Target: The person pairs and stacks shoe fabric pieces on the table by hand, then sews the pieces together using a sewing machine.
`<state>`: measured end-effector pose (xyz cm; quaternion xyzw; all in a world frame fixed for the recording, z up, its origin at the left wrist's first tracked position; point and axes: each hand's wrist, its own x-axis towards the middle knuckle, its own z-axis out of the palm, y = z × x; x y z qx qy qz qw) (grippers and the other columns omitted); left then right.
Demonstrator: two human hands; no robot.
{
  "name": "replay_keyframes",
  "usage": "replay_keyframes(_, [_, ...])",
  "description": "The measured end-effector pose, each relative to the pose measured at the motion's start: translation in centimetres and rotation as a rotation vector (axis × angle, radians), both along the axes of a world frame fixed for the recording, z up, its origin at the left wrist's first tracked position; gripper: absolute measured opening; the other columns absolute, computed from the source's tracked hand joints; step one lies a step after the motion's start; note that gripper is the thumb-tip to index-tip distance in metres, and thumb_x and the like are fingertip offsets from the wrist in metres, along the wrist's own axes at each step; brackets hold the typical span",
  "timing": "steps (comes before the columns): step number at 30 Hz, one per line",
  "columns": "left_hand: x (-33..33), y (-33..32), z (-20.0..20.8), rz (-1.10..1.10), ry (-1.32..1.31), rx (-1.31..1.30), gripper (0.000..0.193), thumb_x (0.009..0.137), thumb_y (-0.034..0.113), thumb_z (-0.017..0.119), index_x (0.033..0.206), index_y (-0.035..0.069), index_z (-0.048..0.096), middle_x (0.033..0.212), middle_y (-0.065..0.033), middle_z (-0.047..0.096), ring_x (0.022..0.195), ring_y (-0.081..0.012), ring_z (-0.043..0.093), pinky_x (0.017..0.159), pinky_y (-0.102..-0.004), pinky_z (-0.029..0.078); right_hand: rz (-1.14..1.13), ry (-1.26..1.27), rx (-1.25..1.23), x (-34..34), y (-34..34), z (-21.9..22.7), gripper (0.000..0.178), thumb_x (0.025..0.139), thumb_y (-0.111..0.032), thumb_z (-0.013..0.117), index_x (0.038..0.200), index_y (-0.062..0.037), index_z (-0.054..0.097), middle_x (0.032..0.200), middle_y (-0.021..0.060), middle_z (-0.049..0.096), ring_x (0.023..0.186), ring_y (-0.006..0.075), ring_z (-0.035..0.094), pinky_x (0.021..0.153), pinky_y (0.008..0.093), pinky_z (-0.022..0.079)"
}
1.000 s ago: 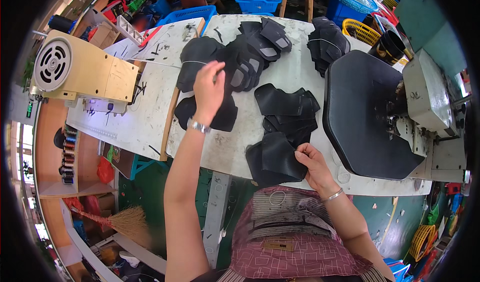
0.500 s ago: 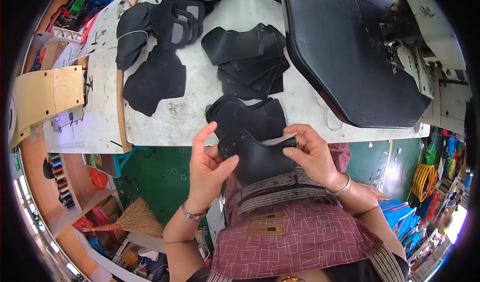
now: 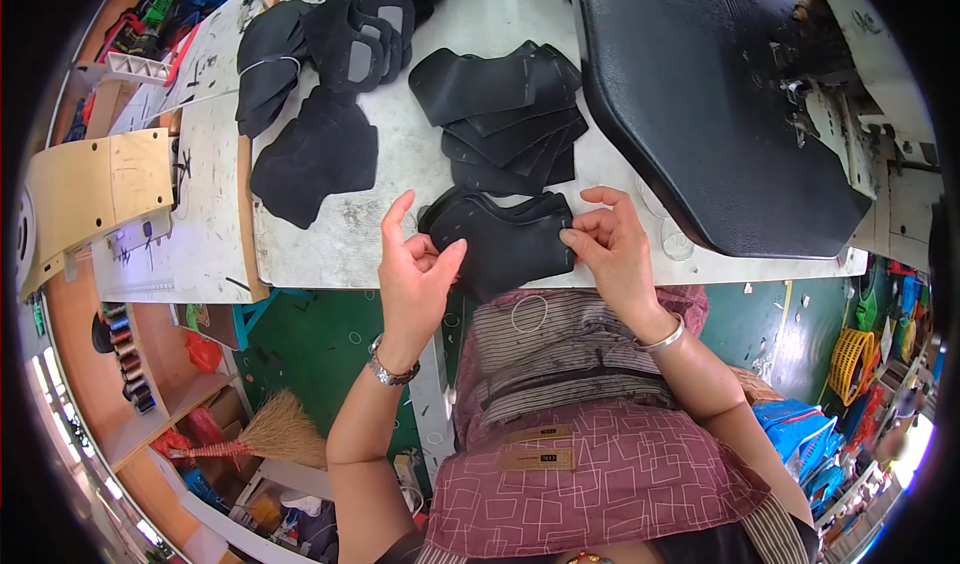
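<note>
A curved black sheet piece (image 3: 515, 244) lies on a small pile of like pieces at the table's front edge, its lower edge jutting past it. At its left edge is my left hand (image 3: 415, 279), thumb against the piece, index finger raised and other fingers curled partly out of sight. My right hand (image 3: 618, 254) pinches the right edge between thumb and fingers. Just beyond is a fanned stack of black pieces (image 3: 500, 99). Another black pile (image 3: 318, 164) lies to the left.
A large black padded board (image 3: 700, 114) covers the table's right side. More black pieces with grey patches (image 3: 365, 59) lie at the back left, beside a tied bundle (image 3: 267, 84). A straw broom (image 3: 280, 432) and thread spools (image 3: 128, 364) are at lower left.
Both hands have moved forward, away from my lap, carrying the black sheet piece onto the small pile at the table edge. It now largely covers that pile.
</note>
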<state>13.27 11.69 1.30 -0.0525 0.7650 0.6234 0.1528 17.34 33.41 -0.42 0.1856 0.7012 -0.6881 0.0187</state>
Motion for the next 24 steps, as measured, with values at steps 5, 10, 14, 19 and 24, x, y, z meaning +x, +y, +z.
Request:
replay_keyframes(5, [-0.19,0.26,-0.47,-0.009,0.033,-0.015,0.068,0.083,0.000,0.063,0.139,0.005,0.026,0.071,-0.0020,0.057,0.058,-0.0043,0.053,0.052,-0.0172,0.044,-0.027,-0.008,0.045,-0.27,-0.12,0.37,0.033,0.079,0.003,0.066,0.108,0.0042,0.049,0.077,0.0054,0.059,0.060,0.0077,0.056,0.053,0.0203,0.044])
replay_keyframes(10, [0.22,-0.15,-0.50,-0.058,0.065,-0.087,0.063,0.082,-0.001,0.063,0.136,0.002,0.030,0.073,-0.0029,0.060,0.063,-0.0049,0.055,0.056,-0.0173,0.044,-0.017,-0.018,0.088,0.02,-0.23,0.45,0.034,0.080,0.003,0.065,0.109,0.0000,0.047,0.074,0.0045,0.060,0.062,0.0073,0.054,0.055,0.0204,0.043])
replay_keyframes(14, [0.40,0.04,-0.50,-0.047,0.073,-0.072,0.059,0.082,-0.001,0.063,0.132,0.001,0.033,0.075,-0.0036,0.061,0.064,-0.0051,0.056,0.058,-0.0173,0.045,-0.016,-0.002,0.096,0.04,-0.22,0.10,0.034,0.080,0.003,0.065,0.109,-0.0006,0.047,0.075,0.0046,0.060,0.062,0.0073,0.054,0.055,0.0207,0.043])
replay_keyframes(19, [0.52,0.30,-0.11,-0.062,0.060,-0.183,0.054,0.081,-0.001,0.064,0.128,0.000,0.037,0.074,-0.0027,0.061,0.065,-0.0048,0.056,0.060,-0.0178,0.045,-0.029,-0.047,0.069,0.05,-0.31,0.36,0.034,0.080,0.002,0.065,0.108,-0.0012,0.046,0.075,0.0048,0.060,0.062,0.0078,0.054,0.055,0.0216,0.043])
replay_keyframes(24, [0.11,0.54,-0.13,-0.055,0.063,-0.139,0.053,0.081,-0.001,0.064,0.127,0.000,0.037,0.076,-0.0031,0.062,0.066,-0.0045,0.056,0.061,-0.0180,0.045,-0.044,-0.039,0.102,-0.43,-0.44,0.62,0.034,0.080,0.002,0.065,0.108,-0.0022,0.047,0.075,0.0045,0.059,0.061,0.0085,0.054,0.054,0.0218,0.044])
